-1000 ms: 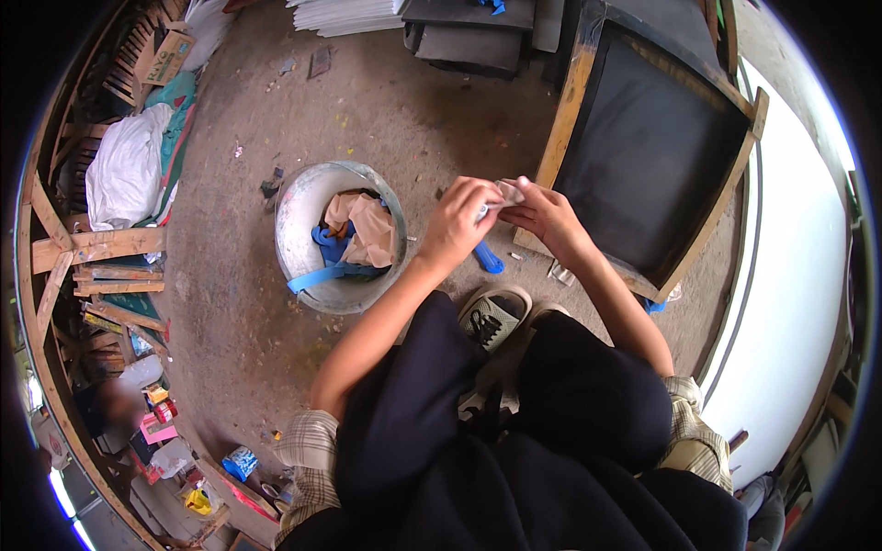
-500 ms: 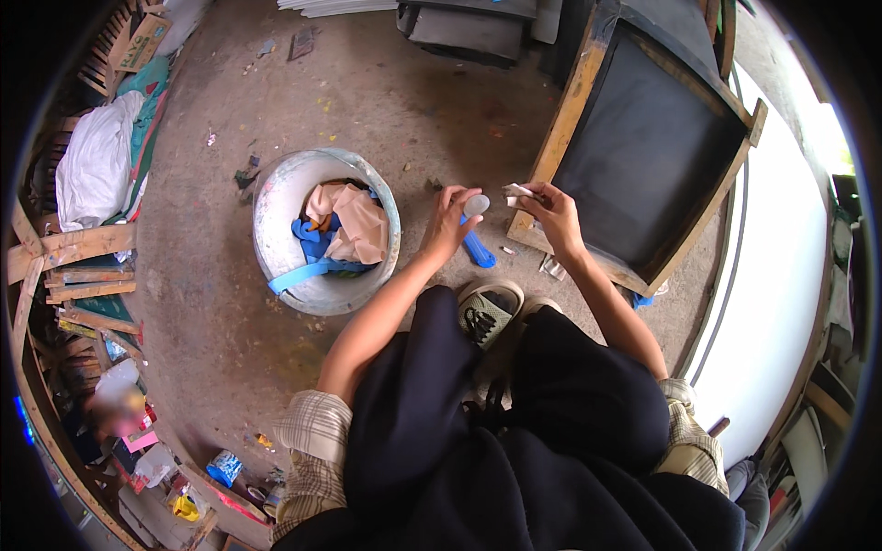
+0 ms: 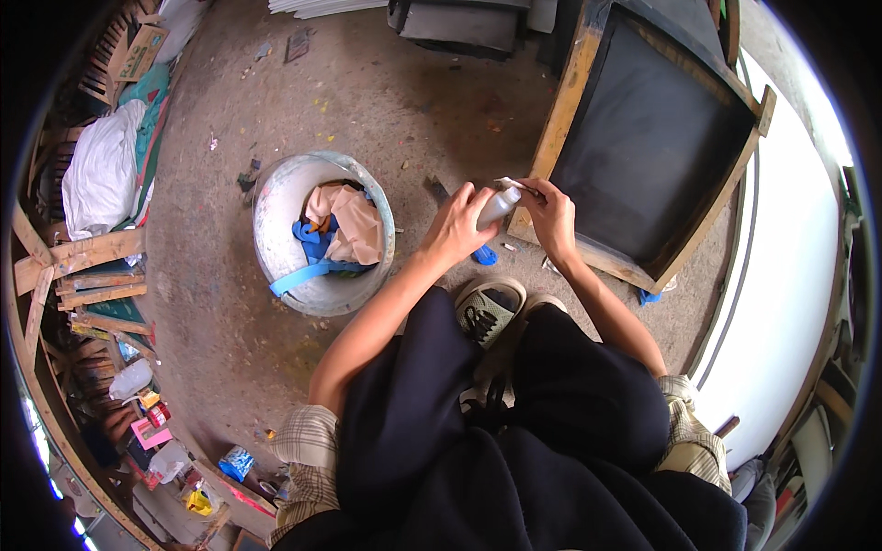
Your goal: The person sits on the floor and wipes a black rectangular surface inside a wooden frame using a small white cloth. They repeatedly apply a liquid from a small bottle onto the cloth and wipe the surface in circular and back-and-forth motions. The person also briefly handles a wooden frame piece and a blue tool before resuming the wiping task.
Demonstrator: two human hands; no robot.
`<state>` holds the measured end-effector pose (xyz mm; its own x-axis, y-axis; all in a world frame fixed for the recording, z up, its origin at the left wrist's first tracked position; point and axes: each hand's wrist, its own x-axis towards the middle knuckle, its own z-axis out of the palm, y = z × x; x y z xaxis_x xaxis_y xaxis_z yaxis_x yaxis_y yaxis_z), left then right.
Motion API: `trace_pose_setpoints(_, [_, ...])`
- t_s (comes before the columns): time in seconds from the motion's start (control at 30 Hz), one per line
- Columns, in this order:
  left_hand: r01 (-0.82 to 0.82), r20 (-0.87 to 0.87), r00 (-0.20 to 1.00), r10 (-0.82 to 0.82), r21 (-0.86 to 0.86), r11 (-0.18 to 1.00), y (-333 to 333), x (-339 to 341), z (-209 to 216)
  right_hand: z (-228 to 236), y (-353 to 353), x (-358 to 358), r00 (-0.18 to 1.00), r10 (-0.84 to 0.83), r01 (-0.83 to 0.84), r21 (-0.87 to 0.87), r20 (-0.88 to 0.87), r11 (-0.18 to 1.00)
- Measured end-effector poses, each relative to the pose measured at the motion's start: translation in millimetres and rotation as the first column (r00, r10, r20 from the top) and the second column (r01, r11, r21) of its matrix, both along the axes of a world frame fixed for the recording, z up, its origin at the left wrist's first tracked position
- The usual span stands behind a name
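The left forearm (image 3: 372, 320) slanted from near left toward the far middle, and the right forearm (image 3: 617, 308) leaned in from near right, both bare. The left hand (image 3: 450, 230), its back showing, had its fingers curled in a grip. The right hand (image 3: 554, 220), just to its right, pinched with fingertips turned leftward. Both wrists looked nearly straight.
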<state>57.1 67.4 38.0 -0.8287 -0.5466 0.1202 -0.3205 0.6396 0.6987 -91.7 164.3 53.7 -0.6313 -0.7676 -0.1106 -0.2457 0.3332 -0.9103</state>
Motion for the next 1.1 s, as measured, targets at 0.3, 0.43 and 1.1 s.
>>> trace_pose_setpoints(0.3, [-0.022, 0.3, 0.953, 0.039, -0.062, 0.998, -2.4, -15.7, 41.3, -4.8, 6.2, -1.1, 0.993, -0.027, 0.02, -0.066, -0.112, 0.998])
trace_pose_setpoints(0.43, [0.006, 0.374, 0.926, 0.053, -0.154, 0.988, -2.1, -17.5, 47.6, -4.5, 6.9, 4.4, 0.994, -0.03, 0.025, -0.05, -0.103, 0.998])
trace_pose_setpoints(1.1, [-0.001, 0.51, 0.858, 0.053, -0.101, 0.995, 8.4, -22.7, 56.0, -27.0, 12.8, 1.9, 0.965, -0.1, 0.101, 0.008, 0.243, 0.995])
